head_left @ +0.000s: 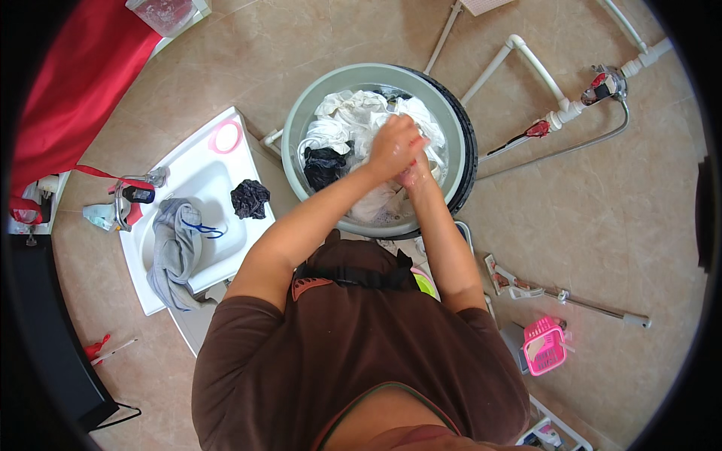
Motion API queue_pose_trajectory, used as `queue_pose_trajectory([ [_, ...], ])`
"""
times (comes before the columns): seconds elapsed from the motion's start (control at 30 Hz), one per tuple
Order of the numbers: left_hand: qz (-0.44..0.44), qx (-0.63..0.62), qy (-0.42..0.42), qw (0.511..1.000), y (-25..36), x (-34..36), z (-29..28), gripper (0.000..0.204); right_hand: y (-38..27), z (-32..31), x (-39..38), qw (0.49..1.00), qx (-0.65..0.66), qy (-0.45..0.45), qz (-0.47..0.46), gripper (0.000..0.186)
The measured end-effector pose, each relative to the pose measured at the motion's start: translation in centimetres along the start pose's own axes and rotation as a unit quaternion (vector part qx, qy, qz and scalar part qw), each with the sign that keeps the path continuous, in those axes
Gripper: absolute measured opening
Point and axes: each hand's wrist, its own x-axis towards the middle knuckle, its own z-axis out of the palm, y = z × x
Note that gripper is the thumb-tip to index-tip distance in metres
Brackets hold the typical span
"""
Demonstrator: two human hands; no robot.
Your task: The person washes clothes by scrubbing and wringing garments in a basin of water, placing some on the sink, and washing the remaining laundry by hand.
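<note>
A round grey-green basin [295, 113] holds wet laundry in water. White clothes [342, 113] fill most of it, with a dark cloth [324, 167] at the left side and a pale beige cloth [374, 204] near the front. Above the laundry, my left hand [397, 144] is closed and pressed against my right hand [413, 172], which lies just below it with fingers curled. Whatever they grip between them is hidden by the fingers. Both hands look wet.
To the left, a white sink [218, 177] has a grey garment [174, 252] with a blue cord and a crumpled black cloth [250, 199] on it. White pipes [556, 94] run along the tiled wall at right. A pink basket [544, 346] hangs lower right.
</note>
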Motion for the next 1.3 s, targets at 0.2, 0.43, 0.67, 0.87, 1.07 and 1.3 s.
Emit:
queue_pose_trajectory([
  [0.2, -0.132, 0.068, 0.013, 0.989, -6.0, -1.5, -3.3, 0.02, -4.0, 1.4, -0.5, 0.899, -0.36, 0.094, -0.23, 0.025],
  [0.43, -0.18, 0.153, -0.218, 0.947, -7.0, -4.9, -0.6, 0.023, -3.0, -4.2, 2.1, 0.52, -0.814, 0.092, -0.244, 0.035],
  [0.67, -0.187, 0.093, -0.199, 0.958, -8.3, -3.9, -0.6, 0.021, -4.2, -0.5, 2.1, 0.587, -0.781, 0.087, -0.193, 0.036],
  [0.87, -0.466, -0.069, -0.049, 0.88, -9.0, -3.0, 0.6, 0.045, -5.3, 10.4, -2.9, 0.891, -0.401, -0.084, -0.195, 0.026],
  [1.07, -0.569, -0.557, 0.037, 0.604, -3.1, 0.4, -2.7, 0.042, -4.9, 9.3, -3.5, 0.948, -0.238, -0.027, -0.208, 0.03],
  [1.3, -0.321, -0.126, 0.045, 0.938, 1.6, 0.6, -1.6, 0.033, -0.6, 1.7, 0.6, 0.992, -0.064, 0.044, 0.095, 0.043],
])
